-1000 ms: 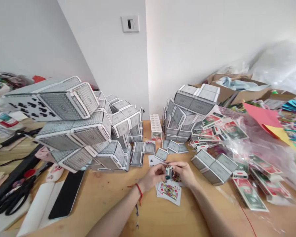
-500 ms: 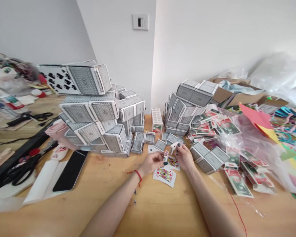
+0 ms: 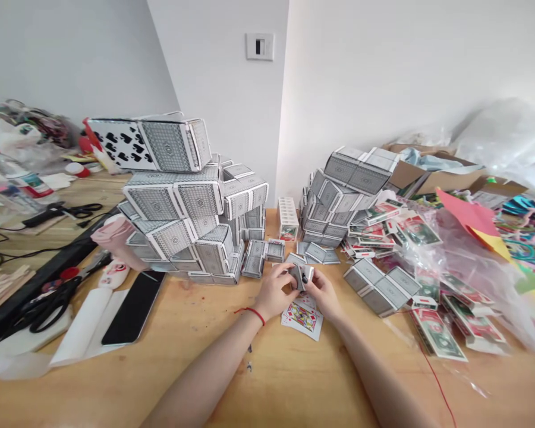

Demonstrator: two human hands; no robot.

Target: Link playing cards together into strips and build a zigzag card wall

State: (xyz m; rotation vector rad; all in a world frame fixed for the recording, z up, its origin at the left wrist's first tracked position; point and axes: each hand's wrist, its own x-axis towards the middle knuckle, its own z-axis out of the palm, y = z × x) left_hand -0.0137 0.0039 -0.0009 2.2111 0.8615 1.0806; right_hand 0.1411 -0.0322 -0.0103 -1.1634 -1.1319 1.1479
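Both my hands meet over the middle of the wooden table [image 3: 196,351]. My left hand [image 3: 274,292], with a red string at the wrist, and my right hand [image 3: 323,292] pinch a small folded playing-card cube [image 3: 301,276] between their fingertips. Under the hands lie loose face-up cards [image 3: 304,318], a queen of diamonds on top. A pile of grey-backed card cubes [image 3: 185,208] rises to the left. A second pile of card cubes [image 3: 345,190] stands behind right.
A black phone [image 3: 134,306] on white paper, scissors [image 3: 49,303] and a dark monitor edge lie at left. Green-and-red card boxes [image 3: 437,333], a plastic bag [image 3: 468,261], coloured paper and a cardboard box [image 3: 432,169] crowd the right. Walls form a corner behind.
The view shifted right. My hands came together from holding separate cards half a second ago; they now press one folded card cube between them, a little farther from me.
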